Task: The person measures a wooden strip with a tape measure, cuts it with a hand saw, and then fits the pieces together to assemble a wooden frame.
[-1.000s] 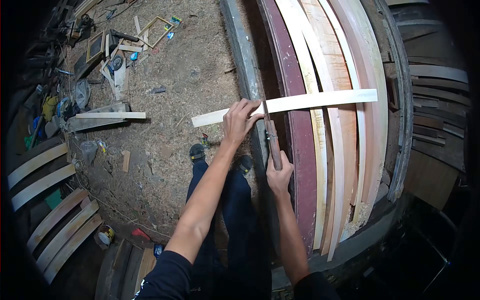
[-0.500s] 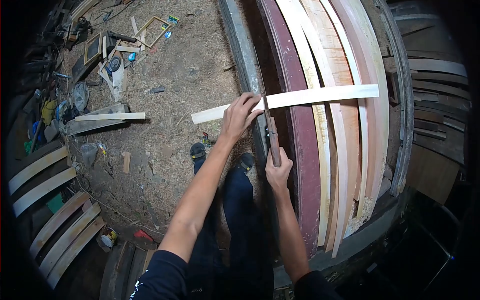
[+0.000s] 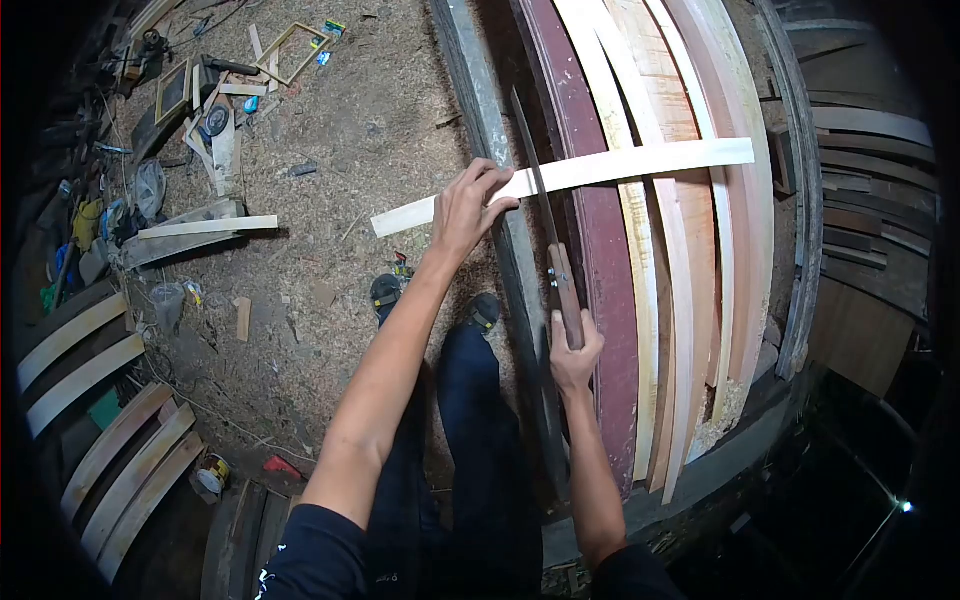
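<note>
A pale wooden strip (image 3: 640,164) lies crosswise over the grey beam (image 3: 470,75) and the boards to its right. My left hand (image 3: 470,205) grips the strip where it crosses the beam, fingers on top and thumb at the near edge. In my right hand (image 3: 577,355) is the wooden handle of a handsaw (image 3: 548,215). Its narrow blade crosses the strip just right of my left fingers, with the tip pointing away from me. Whether the teeth have entered the wood cannot be made out.
Long pale boards (image 3: 675,260) and a maroon plank (image 3: 610,300) lie lengthwise on the right. Wood shavings cover the floor (image 3: 330,180). Wooden frames (image 3: 293,55) and scraps lie at upper left, curved slats (image 3: 95,370) at lower left, and stacked planks (image 3: 870,200) at far right.
The saw has been drawn toward me and slightly right, its blade now showing more beyond the strip. My left hand still holds the strip; the whole view has shifted a little.
</note>
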Tool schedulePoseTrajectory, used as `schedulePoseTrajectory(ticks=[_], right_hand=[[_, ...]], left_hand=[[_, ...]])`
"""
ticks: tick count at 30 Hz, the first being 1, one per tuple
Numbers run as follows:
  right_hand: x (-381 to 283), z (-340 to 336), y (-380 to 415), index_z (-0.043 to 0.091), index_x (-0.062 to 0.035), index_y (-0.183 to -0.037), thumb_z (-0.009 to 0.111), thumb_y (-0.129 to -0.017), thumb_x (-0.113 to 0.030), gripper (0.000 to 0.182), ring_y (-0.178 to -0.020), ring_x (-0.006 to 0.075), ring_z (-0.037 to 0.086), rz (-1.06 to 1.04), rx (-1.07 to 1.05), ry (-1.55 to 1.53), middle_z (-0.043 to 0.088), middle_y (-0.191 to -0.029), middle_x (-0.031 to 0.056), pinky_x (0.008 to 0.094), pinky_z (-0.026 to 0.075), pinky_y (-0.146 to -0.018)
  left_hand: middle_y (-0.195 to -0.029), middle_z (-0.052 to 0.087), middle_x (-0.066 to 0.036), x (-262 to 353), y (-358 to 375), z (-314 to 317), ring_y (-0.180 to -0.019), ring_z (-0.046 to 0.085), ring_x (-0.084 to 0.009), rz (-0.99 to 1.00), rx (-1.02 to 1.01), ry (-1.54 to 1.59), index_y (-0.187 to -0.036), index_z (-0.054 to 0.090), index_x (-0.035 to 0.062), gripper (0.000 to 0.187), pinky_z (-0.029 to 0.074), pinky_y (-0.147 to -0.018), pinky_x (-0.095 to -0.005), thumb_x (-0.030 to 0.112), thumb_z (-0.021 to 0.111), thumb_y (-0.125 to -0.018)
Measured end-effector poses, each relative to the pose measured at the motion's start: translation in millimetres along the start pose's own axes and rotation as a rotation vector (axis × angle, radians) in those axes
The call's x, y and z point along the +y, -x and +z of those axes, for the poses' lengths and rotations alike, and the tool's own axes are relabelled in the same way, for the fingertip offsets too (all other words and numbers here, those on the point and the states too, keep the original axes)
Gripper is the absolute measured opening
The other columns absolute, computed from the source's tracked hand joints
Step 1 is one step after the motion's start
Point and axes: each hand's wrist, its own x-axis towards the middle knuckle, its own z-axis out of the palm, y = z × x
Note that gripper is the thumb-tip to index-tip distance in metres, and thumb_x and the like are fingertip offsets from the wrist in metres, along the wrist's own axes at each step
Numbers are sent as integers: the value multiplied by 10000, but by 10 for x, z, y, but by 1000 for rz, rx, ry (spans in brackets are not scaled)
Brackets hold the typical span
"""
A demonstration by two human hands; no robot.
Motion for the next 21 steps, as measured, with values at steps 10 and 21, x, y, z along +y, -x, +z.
schedulePoseTrajectory(ticks=[10,21], right_hand=[[-208,539,-474,450,-7,-693,659,-863,-185,323,-449,147,359,-21,33,18,389,-511,110,336,324,-437],[-156,581,-434,425,-10,-673,650,-867,-140,324,-479,109,325,-16,57,10,355,-521,72,326,290,-436]], left_hand=[[-1017,588,-42,12,31,-7,-916,591,-278,-4,37,-1,-1034,641,81,356,483,-763,-387,192,738,-710],[-984,580,-75,29,19,-29,-883,591,-298,-1,41,-19,-1051,645,55,377,472,-735,-385,187,743,-712]])
